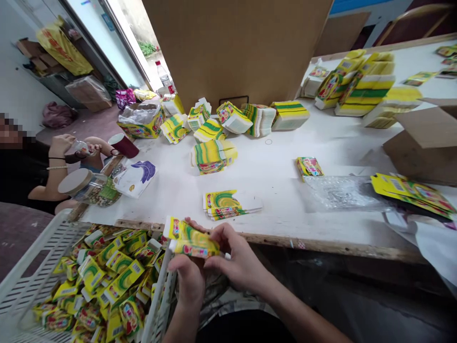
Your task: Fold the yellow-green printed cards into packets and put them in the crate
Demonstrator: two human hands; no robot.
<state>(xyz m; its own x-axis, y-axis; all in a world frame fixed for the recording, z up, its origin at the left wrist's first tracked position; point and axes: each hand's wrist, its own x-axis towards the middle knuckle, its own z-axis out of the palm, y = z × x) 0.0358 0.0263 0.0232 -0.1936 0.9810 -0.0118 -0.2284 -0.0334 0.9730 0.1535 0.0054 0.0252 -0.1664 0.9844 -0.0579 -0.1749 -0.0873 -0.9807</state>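
Observation:
A small yellow and green printed carton point(194, 240) is held over the table's front edge, its white flaps standing out at the left end. My left hand point(189, 281) cups it from below and behind, thumb stretched along the near side. At its right end, my right hand point(237, 259) pinches it between thumb and fingers. It cannot be seen whether this is one carton or two side by side. Just beyond lies a small pile of flat cartons point(224, 205). Below left, a white plastic crate point(39, 259) is full of similar cartons point(121, 281).
Stacks of flat cartons point(262, 119) line the back of the white table point(264, 166) before a large cardboard panel point(235, 47). At right are bubble wrap point(342, 193) and an open cardboard box point(424, 138). A lidded jar point(89, 188), a maroon cup point(124, 145) and a seated person's arm point(53, 174) are at left.

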